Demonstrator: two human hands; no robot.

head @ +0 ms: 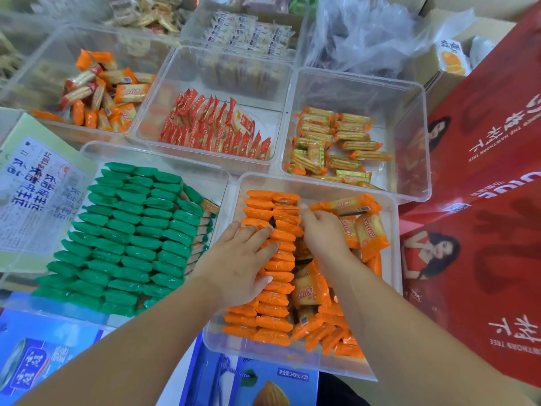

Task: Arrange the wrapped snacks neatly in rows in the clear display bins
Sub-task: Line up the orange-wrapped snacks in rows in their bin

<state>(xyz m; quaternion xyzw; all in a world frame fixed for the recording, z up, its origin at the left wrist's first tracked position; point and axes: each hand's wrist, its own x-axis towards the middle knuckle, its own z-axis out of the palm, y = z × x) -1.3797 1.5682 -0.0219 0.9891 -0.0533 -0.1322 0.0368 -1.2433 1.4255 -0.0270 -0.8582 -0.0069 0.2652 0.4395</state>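
The orange bin (319,180) is open above, with a bare strip along its right wall. Loose packs (369,232) clutter its right half. A red box (483,259) crowds its right side and a packed green bin (152,153) its left.

There is one view only, from a camera worn on the head of the person. It looks forward and steeply down. It stands near to the work: both forearms come in from the lower edge, and the left hand (243,259) and the right hand (322,232) lie a little below the middle, over the bin of orange snacks (391,268). The wide lens bends the rims of the farther clear bins (366,95) at the top, and the red cartons (483,142) lean along the right edge.
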